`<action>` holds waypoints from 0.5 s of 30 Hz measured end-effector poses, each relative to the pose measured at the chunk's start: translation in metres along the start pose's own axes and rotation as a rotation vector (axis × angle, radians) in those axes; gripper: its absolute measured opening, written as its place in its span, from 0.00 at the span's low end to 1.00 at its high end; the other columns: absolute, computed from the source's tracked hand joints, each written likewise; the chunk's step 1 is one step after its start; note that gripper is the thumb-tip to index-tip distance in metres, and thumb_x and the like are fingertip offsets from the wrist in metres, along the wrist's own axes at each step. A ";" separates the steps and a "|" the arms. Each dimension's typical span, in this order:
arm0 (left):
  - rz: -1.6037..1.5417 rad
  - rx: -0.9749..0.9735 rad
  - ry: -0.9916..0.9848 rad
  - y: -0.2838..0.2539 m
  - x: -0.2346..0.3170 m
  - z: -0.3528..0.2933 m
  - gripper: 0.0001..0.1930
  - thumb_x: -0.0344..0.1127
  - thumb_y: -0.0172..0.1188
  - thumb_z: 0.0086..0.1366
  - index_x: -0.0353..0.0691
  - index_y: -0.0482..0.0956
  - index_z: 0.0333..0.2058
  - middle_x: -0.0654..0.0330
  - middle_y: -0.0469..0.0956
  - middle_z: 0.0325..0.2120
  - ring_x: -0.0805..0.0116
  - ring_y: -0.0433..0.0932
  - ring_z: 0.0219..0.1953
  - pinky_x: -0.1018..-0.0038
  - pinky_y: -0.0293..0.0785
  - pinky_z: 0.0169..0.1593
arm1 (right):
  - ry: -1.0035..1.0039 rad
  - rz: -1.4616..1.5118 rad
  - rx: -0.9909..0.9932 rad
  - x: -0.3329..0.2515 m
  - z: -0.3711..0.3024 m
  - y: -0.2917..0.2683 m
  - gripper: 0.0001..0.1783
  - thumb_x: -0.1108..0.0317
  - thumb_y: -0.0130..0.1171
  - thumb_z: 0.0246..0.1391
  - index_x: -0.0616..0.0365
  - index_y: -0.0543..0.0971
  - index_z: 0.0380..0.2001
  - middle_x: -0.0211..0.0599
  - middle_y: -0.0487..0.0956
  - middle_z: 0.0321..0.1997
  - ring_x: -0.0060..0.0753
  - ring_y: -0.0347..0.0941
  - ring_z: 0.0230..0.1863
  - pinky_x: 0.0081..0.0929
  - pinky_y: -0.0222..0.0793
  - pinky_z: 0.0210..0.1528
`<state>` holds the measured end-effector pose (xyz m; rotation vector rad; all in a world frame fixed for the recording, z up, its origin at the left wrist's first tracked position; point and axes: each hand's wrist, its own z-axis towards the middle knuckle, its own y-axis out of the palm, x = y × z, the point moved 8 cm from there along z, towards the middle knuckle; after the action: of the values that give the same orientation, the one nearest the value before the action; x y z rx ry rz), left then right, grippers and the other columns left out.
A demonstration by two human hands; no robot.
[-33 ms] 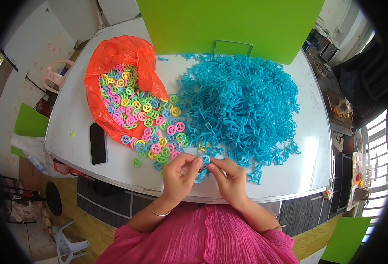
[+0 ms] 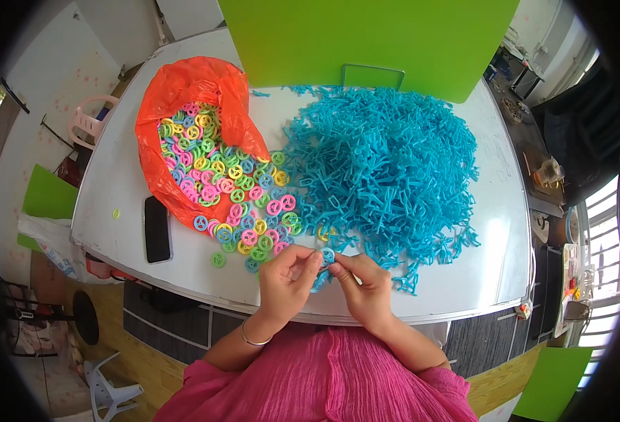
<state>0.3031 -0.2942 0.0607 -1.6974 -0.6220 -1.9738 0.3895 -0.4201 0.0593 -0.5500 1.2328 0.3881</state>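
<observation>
Both hands are brought together at the near edge of the white table [image 2: 465, 281], just in front of the person's pink top. A small blue ring [image 2: 327, 255] is pinched between the fingertips of the left hand [image 2: 287, 278] and the right hand [image 2: 361, 283]; both are closed around it, fingers curled. A blue plastic piece [image 2: 318, 281] is seen just below the ring between the hands; whether it is joined to the ring cannot be told. A thin bracelet [image 2: 252, 339] is worn on the left wrist. A large heap of blue plastic pieces [image 2: 387, 169] is spread over the centre and right of the table, its near fringe just beyond the right hand. To the left of the heap, an orange plastic bag [image 2: 183, 91] lies open, with multicoloured rings [image 2: 218, 176] spilled out of it toward the near side; the nearest of them lie just beside the left hand. One green ring [image 2: 218, 259] sits apart, near left of the spill. A black phone [image 2: 157, 228] lies flat near the left edge, touching the bag's near side. A green board [image 2: 366, 35] stands at the far side, with a wire handle [image 2: 372, 76] in front of it. A white plastic stool [image 2: 110, 390] is seen on the floor at the near left.
</observation>
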 end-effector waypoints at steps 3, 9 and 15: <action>0.017 -0.016 0.004 -0.002 0.001 0.000 0.04 0.27 0.56 0.65 0.32 0.74 0.31 0.64 0.76 0.27 0.81 0.74 0.27 0.84 0.70 0.31 | -0.153 -0.147 0.006 -0.016 0.001 0.002 0.11 0.74 0.65 0.48 0.61 0.81 0.37 0.38 0.76 0.22 0.32 0.70 0.22 0.27 0.65 0.26; -0.204 -0.033 -0.195 -0.010 -0.023 0.000 0.04 0.28 0.56 0.65 0.33 0.74 0.31 0.62 0.77 0.26 0.78 0.76 0.28 0.81 0.72 0.33 | -0.383 -0.362 -0.030 -0.029 -0.001 0.009 0.17 0.78 0.66 0.42 0.62 0.79 0.40 0.35 0.73 0.22 0.36 0.70 0.23 0.31 0.66 0.27; -0.214 0.028 -0.136 -0.011 -0.019 -0.006 0.04 0.28 0.57 0.65 0.33 0.74 0.32 0.62 0.77 0.27 0.78 0.76 0.30 0.82 0.71 0.34 | -0.544 -0.484 -0.012 -0.042 -0.005 0.014 0.23 0.80 0.65 0.39 0.63 0.78 0.43 0.33 0.73 0.25 0.34 0.70 0.27 0.29 0.67 0.29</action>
<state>0.2941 -0.2878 0.0406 -1.8253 -0.9095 -1.9915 0.3660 -0.4111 0.0955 -0.6760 0.5490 0.1173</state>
